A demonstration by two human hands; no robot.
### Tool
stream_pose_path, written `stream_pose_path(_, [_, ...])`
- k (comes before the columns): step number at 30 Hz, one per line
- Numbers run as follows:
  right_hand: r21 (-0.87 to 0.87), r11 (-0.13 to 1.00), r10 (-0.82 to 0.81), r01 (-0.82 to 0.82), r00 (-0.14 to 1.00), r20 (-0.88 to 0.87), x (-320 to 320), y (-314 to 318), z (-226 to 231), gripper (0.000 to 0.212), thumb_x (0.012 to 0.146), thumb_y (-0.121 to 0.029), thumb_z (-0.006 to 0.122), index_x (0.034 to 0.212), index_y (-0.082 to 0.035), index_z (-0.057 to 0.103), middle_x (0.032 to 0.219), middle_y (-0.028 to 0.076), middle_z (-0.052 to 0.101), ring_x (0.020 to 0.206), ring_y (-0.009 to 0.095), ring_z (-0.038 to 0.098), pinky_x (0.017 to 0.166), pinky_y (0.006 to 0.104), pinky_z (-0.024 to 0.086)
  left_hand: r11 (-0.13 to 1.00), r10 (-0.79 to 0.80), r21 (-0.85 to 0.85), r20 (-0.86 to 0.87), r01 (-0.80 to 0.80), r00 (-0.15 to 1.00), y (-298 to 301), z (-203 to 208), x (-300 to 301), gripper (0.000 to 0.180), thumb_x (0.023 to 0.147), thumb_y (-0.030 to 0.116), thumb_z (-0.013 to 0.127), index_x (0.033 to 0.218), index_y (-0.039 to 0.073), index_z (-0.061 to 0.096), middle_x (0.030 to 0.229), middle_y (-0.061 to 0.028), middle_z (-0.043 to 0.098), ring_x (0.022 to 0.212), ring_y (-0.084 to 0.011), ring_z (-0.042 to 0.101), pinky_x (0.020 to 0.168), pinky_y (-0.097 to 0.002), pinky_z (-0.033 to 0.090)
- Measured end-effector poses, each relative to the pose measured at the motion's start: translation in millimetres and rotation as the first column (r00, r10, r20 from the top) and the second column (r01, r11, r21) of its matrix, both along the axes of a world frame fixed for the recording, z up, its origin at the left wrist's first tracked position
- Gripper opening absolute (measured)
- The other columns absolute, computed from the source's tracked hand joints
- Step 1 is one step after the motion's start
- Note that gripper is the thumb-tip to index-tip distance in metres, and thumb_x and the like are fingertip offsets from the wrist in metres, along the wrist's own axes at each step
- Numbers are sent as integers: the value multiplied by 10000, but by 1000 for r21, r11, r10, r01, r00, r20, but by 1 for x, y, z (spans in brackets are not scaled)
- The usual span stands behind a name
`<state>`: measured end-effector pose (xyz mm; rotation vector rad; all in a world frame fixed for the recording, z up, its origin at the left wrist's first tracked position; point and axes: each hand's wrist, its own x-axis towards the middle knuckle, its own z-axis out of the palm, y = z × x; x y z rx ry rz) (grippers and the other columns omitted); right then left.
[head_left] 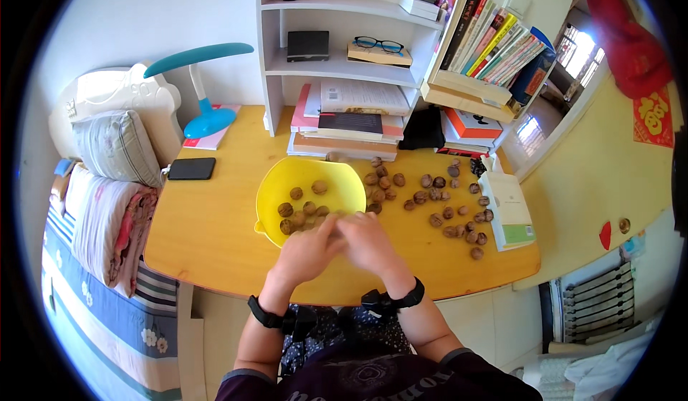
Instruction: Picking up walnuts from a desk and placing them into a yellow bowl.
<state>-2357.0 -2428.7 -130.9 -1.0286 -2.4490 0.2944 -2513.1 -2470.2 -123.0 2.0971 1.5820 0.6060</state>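
Observation:
A yellow plastic basin (269, 186) stands on the wooden desk with several walnuts (319, 187) inside. My left hand (309, 249) and my right hand (367, 240) meet at the basin's near right rim. Their fingers are bent inward over it and smeared by motion, so what they hold, if anything, is hidden. Black straps with small boxes circle both wrists. Many loose walnuts (435, 220) lie scattered on the desk to the right of the basin, some close against its side.
A phone (192, 169) and a blue desk lamp (208, 118) are at the left of the desk (215, 236). White shelves (344, 3) with stacked books (351, 125) rise behind the basin. At the right, a white and green box (507, 211) borders the walnuts. A bed (107, 315) is on the left.

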Motion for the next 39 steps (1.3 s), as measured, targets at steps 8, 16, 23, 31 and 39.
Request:
stream_pose_path(8, [93, 996, 6, -5, 1000, -1, -4, -3, -11, 108, 759, -115, 590, 845, -49, 592, 814, 75, 605, 860, 241, 547, 782, 366, 388, 998, -61, 1, -116, 61, 991, -10, 10, -5, 705, 806, 415, 589, 1362, 84, 309, 890, -160, 649, 818, -342, 622, 699, -414, 482])
stream_pose_path(16, [88, 994, 90, -66, 950, -300, -35, 3, -34, 103, 792, -98, 570, 861, -25, 591, 903, 94, 595, 873, 273, 532, 801, 385, 395, 991, 0, -135, -37, -5, 999, -7, 2, -30, 802, 675, 217, 717, 1361, 127, 311, 1022, -137, 632, 925, -295, 612, 751, -383, 493])
stream_pose_path(23, [-43, 998, -57, 39, 712, -699, 3, 24, -30, 181, 803, -26, 509, 964, -25, 594, 994, 129, 588, 942, 299, 551, 819, 380, 444, 938, 42, 331, 181, -101, 983, -7, 18, 7, 490, 707, 32, 657, 1179, 46, 525, 1074, -158, 587, 953, -312, 584, 796, -360, 479])
stream_pose_path(31, [-154, 966, -253, 205, 866, -431, 54, 63, -58, 214, 813, -28, 480, 983, 1, 606, 995, 171, 599, 914, 345, 575, 778, 390, 472, 981, 191, -162, 766, -103, 614, 36, -79, 91, 539, 788, -44, 508, 1306, -19, 362, 1141, -102, 516, 914, -181, 559, 750, -249, 460])
stream_pose_path(39, [-357, 921, -216, 158, 968, -127, 46, 83, -73, 238, 781, -41, 499, 984, 38, 598, 991, 237, 590, 927, 371, 569, 785, 411, 470, 897, 442, -435, 867, -82, 231, 80, -99, 99, 592, 751, -77, 399, 1332, -8, 315, 1148, -110, 507, 985, -192, 525, 784, -267, 451])
